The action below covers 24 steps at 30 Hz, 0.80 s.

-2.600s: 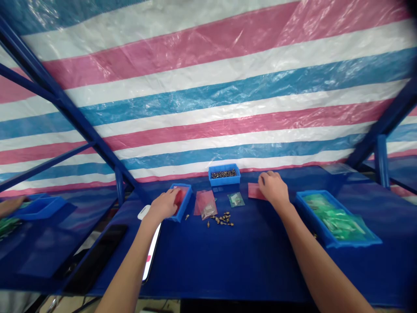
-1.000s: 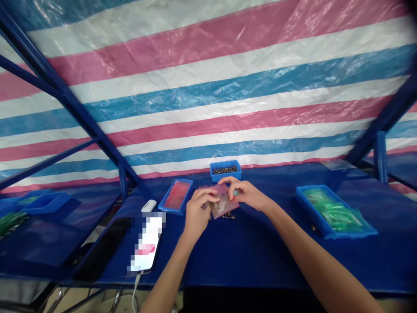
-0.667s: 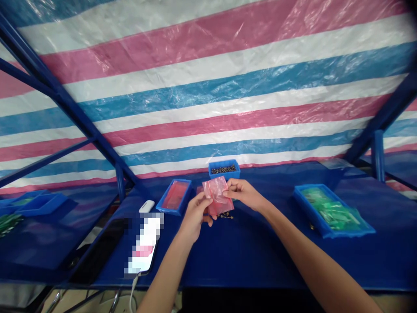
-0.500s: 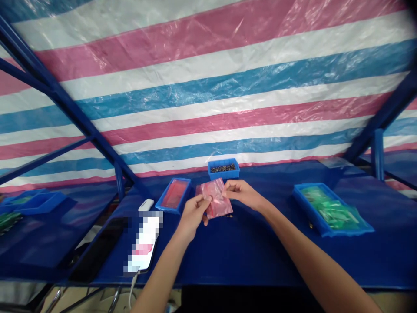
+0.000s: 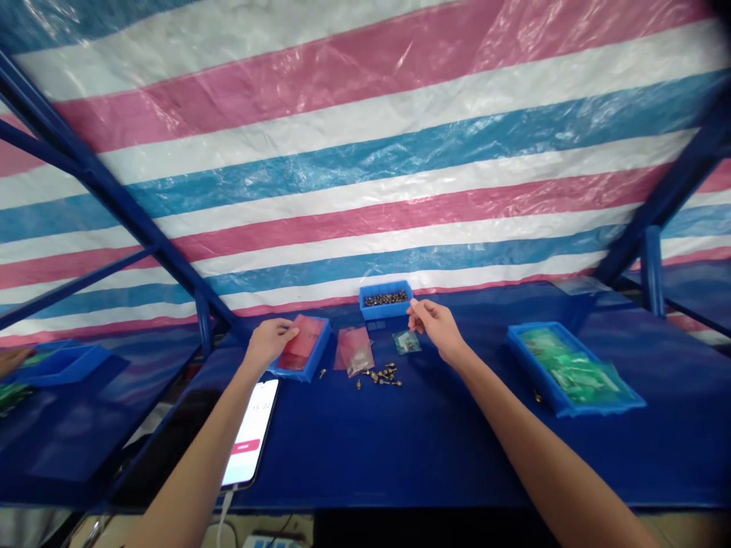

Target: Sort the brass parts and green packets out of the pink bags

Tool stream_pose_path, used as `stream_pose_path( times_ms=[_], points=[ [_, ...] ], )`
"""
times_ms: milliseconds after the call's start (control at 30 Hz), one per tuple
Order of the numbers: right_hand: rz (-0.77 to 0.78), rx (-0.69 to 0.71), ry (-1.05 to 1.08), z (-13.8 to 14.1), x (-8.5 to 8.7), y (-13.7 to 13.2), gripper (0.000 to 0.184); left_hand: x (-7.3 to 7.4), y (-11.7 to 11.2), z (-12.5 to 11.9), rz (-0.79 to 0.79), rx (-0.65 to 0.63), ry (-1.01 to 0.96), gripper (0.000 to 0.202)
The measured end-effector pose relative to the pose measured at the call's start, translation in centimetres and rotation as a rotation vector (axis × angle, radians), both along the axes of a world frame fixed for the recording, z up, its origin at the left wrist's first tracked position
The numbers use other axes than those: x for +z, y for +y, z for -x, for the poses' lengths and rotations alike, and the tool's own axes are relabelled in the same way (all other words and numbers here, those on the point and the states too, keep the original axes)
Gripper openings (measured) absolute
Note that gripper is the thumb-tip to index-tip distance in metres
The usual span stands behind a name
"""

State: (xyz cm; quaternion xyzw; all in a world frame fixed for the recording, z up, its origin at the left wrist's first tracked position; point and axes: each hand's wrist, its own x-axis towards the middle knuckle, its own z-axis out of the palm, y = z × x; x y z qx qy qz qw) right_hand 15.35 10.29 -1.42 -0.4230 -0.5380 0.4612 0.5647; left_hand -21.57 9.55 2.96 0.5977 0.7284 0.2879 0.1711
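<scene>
My left hand (image 5: 269,340) rests at the near end of a blue tray (image 5: 316,358) of pink plastic bags, its fingers closed on the top pink bag (image 5: 301,344). My right hand (image 5: 435,324) hovers just right of a small blue bin (image 5: 386,298) of dark metal parts. Its thumb and forefinger are pinched together; what they hold is too small to make out. Between the hands lie two pink bags (image 5: 354,351), a small green bag (image 5: 406,342) and several loose metal parts (image 5: 381,375).
A lit phone (image 5: 251,434) lies at the table's front left edge. A blue tray of green bags (image 5: 571,374) sits to the right. Far left, another blue tray (image 5: 65,364) and another person's hand (image 5: 11,358) show. Blue frame posts stand at both sides.
Both hands held a pink bag together at the middle. Now they have parted: the left went to the pink-bag tray with a bag, the right to the parts bin.
</scene>
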Motion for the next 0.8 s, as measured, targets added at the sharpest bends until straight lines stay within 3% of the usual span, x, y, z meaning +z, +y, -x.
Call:
stream_pose_path(
  times_ms=[133,233,300,400,467,533,800],
  points=[
    [0.005,-0.006,-0.027,-0.1,0.2,-0.2,0.051,-0.1,0.1,-0.4,0.024,0.036,0.224,0.025],
    [0.013,0.003,-0.059,0.0,0.2,-0.2,0.051,0.2,-1.0,-0.9,0.033,0.071,0.355,0.027],
    [-0.002,0.002,-0.096,0.0,0.0,-0.2,0.051,0.3,-1.7,-1.5,-0.065,0.091,0.527,0.034],
    [-0.041,-0.005,-0.161,0.0,-0.2,-0.1,0.049,-0.1,-2.0,-2.3,-0.195,-0.070,0.703,0.037],
    [-0.057,0.000,-0.203,0.0,-0.3,0.0,0.048,-0.6,-1.5,-2.5,-0.138,-0.236,0.661,0.036],
    [-0.066,0.004,-0.247,0.1,-0.5,0.0,0.048,-1.0,-0.9,-2.5,-0.067,-0.314,0.609,0.035],
    [-0.060,-0.012,-0.333,0.0,-1.1,0.2,0.044,-1.4,-0.8,-2.4,-0.011,-0.334,0.601,0.037]
  ],
)
